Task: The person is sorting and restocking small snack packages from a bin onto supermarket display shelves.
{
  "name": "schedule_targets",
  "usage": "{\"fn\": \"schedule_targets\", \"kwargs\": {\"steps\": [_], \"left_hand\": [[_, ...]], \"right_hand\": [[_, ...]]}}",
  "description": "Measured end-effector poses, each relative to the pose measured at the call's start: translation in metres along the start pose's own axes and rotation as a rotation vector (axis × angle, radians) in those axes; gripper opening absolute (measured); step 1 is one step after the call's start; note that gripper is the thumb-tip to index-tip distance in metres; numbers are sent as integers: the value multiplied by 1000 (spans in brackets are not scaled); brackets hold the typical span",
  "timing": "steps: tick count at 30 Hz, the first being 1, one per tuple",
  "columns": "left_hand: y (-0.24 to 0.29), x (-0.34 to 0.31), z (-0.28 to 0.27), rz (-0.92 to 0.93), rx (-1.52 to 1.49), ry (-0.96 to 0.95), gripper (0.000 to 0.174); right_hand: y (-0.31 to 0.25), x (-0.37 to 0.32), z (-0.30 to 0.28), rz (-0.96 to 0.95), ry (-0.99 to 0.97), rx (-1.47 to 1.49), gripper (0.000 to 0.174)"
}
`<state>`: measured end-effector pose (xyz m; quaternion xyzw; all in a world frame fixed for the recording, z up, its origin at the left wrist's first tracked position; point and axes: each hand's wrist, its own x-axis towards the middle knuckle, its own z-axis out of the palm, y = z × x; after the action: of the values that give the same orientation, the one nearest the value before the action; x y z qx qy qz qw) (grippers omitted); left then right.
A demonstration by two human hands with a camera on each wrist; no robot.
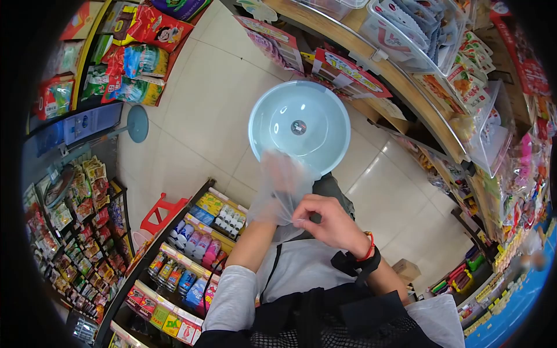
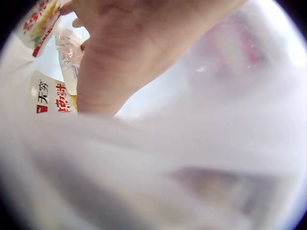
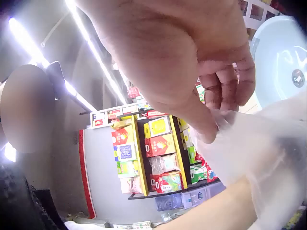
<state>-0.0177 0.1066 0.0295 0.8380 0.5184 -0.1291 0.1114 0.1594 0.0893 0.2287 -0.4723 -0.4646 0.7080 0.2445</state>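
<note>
A translucent plastic bag (image 1: 300, 181) covers my left hand (image 1: 278, 177) and reaches down over the wrist. Inside it, the left fingers extend forward, seen hazily through the film. My right hand (image 1: 329, 223) pinches the bag's edge between thumb and fingers beside the left wrist. In the right wrist view, that thumb (image 3: 204, 125) presses on the gathered film. Just beyond the left hand is a round light-blue basin (image 1: 264, 116) with a dark round label (image 1: 298, 127) at its bottom. White packets (image 2: 48, 98) with red and black print appear past the left hand in the left wrist view.
Shelves with clear bins (image 1: 406, 35) of packets stand at the right. At the lower left is a rack of cans and boxes (image 1: 185, 272), with a red plastic stool (image 1: 162, 214) behind it. Colourful bags (image 1: 142, 61) fill a shelf at the upper left, above the tiled floor (image 1: 212, 87).
</note>
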Motion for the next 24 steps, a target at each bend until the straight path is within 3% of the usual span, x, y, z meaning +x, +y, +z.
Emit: {"fn": "schedule_targets", "kwargs": {"steps": [6, 9, 12, 15, 20, 22, 24], "left_hand": [[16, 3, -25, -9, -297, -102, 22], [28, 1, -9, -26, -241, -136, 33], [32, -4, -7, -72, -477, 90, 36], [30, 5, -42, 77, -702, -314, 36], [66, -8, -22, 106, -801, -220, 44], [67, -12, -28, 88, -1091, -302, 47], [58, -12, -79, 27, -1627, -504, 51]], "right_hand": [[-2, 2, -5, 8, 12, 75, 10], [-1, 4, -4, -6, 33, 90, 9], [4, 3, -6, -17, 56, 91, 8], [4, 4, -5, -36, 62, 98, 8], [8, 3, 4, -55, 16, 168, 8], [7, 2, 8, -67, 0, 170, 8], [4, 1, 8, -71, -23, 159, 9]]}}
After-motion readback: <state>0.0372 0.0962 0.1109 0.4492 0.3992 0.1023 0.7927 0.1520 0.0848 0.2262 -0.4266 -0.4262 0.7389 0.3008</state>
